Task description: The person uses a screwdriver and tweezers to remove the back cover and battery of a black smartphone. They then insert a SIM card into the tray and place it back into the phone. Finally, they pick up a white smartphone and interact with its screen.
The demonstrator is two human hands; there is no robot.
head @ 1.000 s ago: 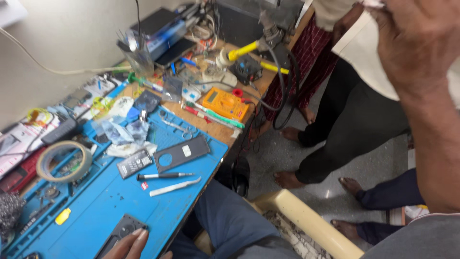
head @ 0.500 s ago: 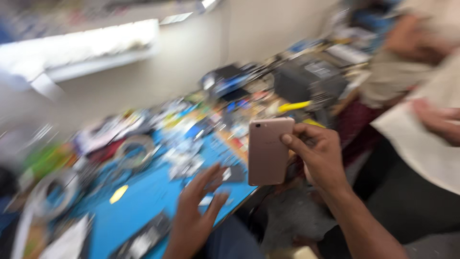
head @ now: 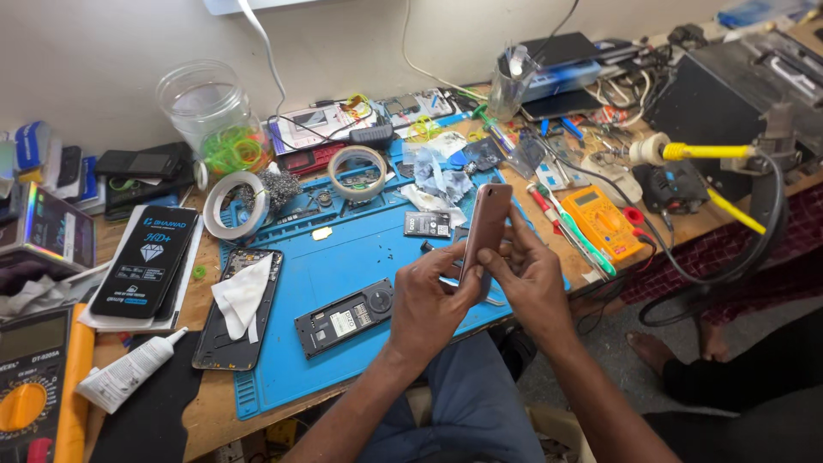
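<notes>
Above the front edge of the desk [head: 214,411], in the head view, both hands hold one rose-gold phone [head: 485,225] upright over the blue work mat [head: 343,266]. The phone's long axis runs nearly vertical, tilted slightly to the right at the top, with its upper end pointing toward the back edge of the desk. Its smooth back shell faces the camera; the screen side cannot be seen.

The left hand [head: 426,306] is closed around the phone's lower left edge, thumb pressed against the shell. The right hand [head: 533,279] grips the lower right edge, fingers curled around the side and the thumb on the back. The phone rises from between the two hands, so most of its length stands clear above them.

Items on the mat:
- One dark phone chassis [head: 345,317] lies flat just left of the left hand, long axis sloping up to the right.
- One opened phone frame [head: 233,330] lies near the mat's left edge, with one white cloth [head: 242,293] resting on it.
- One small battery [head: 427,224] lies just left of the held phone.

Items off the mat:
- Two tape rolls [head: 231,206] sit toward the back edge, one at the mat's back left corner, the other further right.
- One clear jar [head: 214,116] stands near the wall.
- One white tube [head: 129,373] lies toward the front left corner.
- Two multimeters are in view: one small orange multimeter [head: 604,220] near the right edge, one larger unit at the front left corner.
</notes>
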